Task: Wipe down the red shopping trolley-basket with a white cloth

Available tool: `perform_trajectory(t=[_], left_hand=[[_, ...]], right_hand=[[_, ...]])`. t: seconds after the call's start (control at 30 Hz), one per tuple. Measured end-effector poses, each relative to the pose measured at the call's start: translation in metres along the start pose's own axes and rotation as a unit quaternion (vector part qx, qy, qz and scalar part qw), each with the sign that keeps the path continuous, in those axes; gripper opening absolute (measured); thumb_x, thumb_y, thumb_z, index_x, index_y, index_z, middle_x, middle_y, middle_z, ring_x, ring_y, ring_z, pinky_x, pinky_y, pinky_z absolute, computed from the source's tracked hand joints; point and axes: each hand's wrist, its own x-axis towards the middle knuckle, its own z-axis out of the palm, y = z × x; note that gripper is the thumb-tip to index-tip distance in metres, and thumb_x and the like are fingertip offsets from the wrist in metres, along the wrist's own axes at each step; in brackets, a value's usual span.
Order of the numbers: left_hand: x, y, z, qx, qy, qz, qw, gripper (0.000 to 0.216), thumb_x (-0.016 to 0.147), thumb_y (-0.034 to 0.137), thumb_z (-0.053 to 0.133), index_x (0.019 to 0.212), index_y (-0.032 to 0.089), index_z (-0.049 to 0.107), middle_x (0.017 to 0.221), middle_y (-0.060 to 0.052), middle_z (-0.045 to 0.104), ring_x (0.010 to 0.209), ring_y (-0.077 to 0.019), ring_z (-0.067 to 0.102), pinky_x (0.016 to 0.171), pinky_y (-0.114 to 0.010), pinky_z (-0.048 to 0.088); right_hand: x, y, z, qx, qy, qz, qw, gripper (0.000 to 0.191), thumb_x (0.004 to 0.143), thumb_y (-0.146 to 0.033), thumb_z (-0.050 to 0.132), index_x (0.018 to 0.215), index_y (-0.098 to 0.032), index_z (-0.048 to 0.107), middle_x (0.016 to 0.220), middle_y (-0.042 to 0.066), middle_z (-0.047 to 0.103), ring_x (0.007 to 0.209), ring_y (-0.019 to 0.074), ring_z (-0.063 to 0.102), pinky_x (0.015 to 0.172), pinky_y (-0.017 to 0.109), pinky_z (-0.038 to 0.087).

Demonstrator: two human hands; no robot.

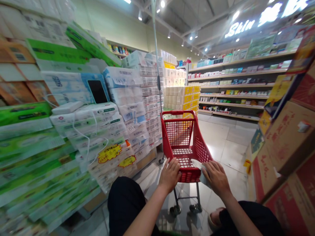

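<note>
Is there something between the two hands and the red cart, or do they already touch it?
Nothing visible stands between them. The left hand and the right hand both rest on the near rim of the red cart. A pale cloth-like thing lies by the right hand's fingers.

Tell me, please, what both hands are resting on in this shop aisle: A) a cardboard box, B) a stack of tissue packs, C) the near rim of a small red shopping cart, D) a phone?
C: the left hand and the right hand both lie on the near rim of the red shopping cart, apart from the tissue packs.
</note>
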Motion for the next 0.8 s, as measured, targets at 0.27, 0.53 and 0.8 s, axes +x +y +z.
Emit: perform_trajectory(t=[0.27,0.53,0.8], left_hand=[[-0.010,-0.005,-0.003,0.000,0.031,-0.064,0.997,0.040,0.089,0.029,0.057,0.125,0.018,0.046,0.137,-0.012,0.050,0.143,-0.0291,0.030,0.117,-0.053,0.030],[-0.012,-0.033,-0.027,0.017,-0.004,-0.021,1.000,0.028,0.096,0.039,0.048,0.120,0.024,0.052,0.144,-0.004,0.048,0.144,-0.0206,0.029,0.122,-0.050,0.020],[0.021,-0.022,-0.014,0.038,0.034,-0.082,0.995,0.032,0.099,0.043,0.040,0.102,0.020,0.063,0.122,-0.008,0.063,0.131,-0.0243,0.045,0.119,-0.050,0.024]], right_hand=[[0.004,-0.083,0.015,0.007,0.021,-0.010,1.000,0.043,0.096,-0.026,0.044,0.139,-0.029,0.048,0.121,0.004,0.065,0.116,0.0267,0.052,0.116,0.056,0.016],[0.006,-0.042,0.008,-0.001,0.010,-0.068,0.998,0.039,0.097,-0.025,0.045,0.135,-0.029,0.053,0.121,0.002,0.065,0.119,0.0217,0.053,0.118,0.047,0.022],[0.021,-0.034,0.022,0.008,0.004,-0.028,1.000,0.030,0.097,-0.023,0.041,0.120,-0.026,0.060,0.109,0.004,0.067,0.114,0.0215,0.055,0.116,0.046,0.025]])
